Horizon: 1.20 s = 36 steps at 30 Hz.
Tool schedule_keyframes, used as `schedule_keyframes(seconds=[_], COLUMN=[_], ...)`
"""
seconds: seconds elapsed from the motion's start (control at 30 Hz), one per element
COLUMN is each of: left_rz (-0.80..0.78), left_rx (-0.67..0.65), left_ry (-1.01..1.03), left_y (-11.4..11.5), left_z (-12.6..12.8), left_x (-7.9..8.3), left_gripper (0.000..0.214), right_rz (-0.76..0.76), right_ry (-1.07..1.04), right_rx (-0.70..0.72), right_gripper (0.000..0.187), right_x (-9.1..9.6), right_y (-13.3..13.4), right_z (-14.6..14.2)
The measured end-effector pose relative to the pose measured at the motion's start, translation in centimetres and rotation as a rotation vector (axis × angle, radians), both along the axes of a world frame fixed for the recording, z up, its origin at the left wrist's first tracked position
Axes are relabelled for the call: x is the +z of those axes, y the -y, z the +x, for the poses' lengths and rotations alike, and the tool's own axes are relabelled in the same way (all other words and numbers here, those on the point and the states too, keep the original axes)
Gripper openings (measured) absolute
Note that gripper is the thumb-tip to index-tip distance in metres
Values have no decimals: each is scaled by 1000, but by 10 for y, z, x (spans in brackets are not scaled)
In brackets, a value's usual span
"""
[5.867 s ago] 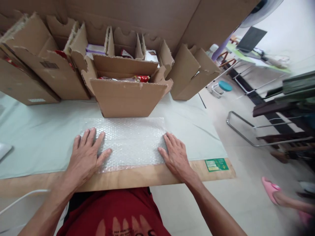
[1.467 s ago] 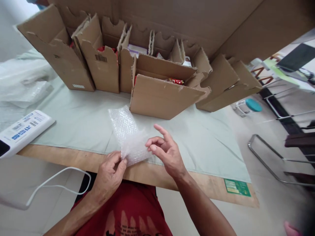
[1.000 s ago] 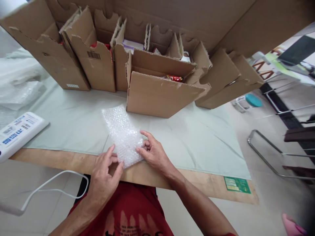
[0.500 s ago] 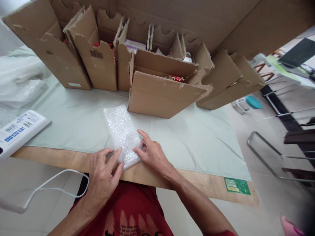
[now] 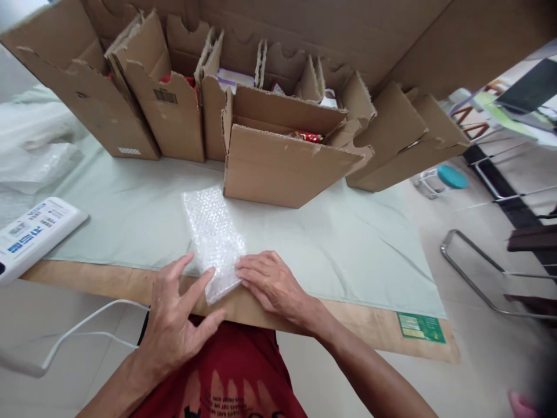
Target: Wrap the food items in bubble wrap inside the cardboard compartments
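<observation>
A narrow folded strip of bubble wrap (image 5: pixel 212 231) lies on the pale green cloth, its near end at the wooden table edge (image 5: pixel 130 281). My left hand (image 5: pixel 176 313) is spread open at that near end, fingertips touching the wrap's left side. My right hand (image 5: pixel 270 283) lies flat with fingers together, pressing down the wrap's near right corner. Neither hand grips anything.
An open cardboard box (image 5: pixel 282 157) with red packets inside stands just behind the wrap, flanked by a row of other cardboard boxes (image 5: pixel 143 98). A white device (image 5: pixel 32 235) with a white cable (image 5: pixel 87 331) sits at the left. Metal chair frames (image 5: pixel 478 278) stand on the floor to the right.
The wide bubble wrap sheet has been folded into a narrow strip. In the last second my left hand slid back toward me and spread open, and my right hand flattened onto the near end.
</observation>
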<state>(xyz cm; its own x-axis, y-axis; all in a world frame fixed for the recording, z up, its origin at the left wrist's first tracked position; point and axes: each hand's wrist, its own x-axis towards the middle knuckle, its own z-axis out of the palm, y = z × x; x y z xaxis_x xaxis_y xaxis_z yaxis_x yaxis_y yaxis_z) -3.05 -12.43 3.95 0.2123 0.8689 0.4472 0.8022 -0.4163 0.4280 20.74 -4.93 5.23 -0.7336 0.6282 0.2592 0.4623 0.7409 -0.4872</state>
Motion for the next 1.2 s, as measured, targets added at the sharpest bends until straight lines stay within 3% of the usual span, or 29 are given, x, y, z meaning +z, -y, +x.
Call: schedule_keyframes(seconds=[0.1, 0.17, 0.3, 0.4, 0.47, 0.53, 0.6, 0.67, 0.73, 0.8, 0.9, 1.03, 1.1, 1.2], left_rz=[44, 25, -41, -98, -125, -133, -127, -85, -23, 13, 0, -35, -53, -47], left_rx=[-103, -100, 23, 121, 191, 250, 268, 248, 223, 223, 189, 11, 45, 177], left_ry=[5, 57, 220, 274, 277, 268, 254, 215, 151, 108, 122, 157, 195, 167], left_y=[7, 8, 6, 4, 4, 2, -1, -6, -11, -13, -8, -2, -6, -25], left_z=[-2, -3, 0, 2, 2, 2, 1, 0, -2, -5, -10, -12, -11, -12], left_x=[2, -1, -3, 1, 4, 4, 3, 2, 1, 1, 4, 8, 7, 3], left_gripper=[42, 35, 23, 11, 9, 13, 15, 14, 14, 18, 31, 36, 32, 22], right_rz=[-180, -321, -592, -668, -586, -357, -101, 31, 55, 47, -23, -247, -302, -125], right_ry=[-61, -77, -178, -237, -260, -275, -216, -83, 30, 60, 0, -78, -96, -112], right_rx=[6, -31, -193, -268, -303, -312, -238, -88, 38, 79, 61, -27, -103, -190], right_gripper=[24, 25, 22, 23, 25, 27, 28, 30, 30, 28, 25, 29, 33, 38], right_x=[8, 14, 16, 10, 6, 3, 2, 1, -1, -2, 1, 9, 9, 6], right_y=[1, 1, -6, -11, -10, -6, 0, 3, 3, -1, -8, -12, -12, -12], right_z=[-2, -4, -15, -24, -24, -20, -13, -9, -9, -13, -18, -19, -19, -20])
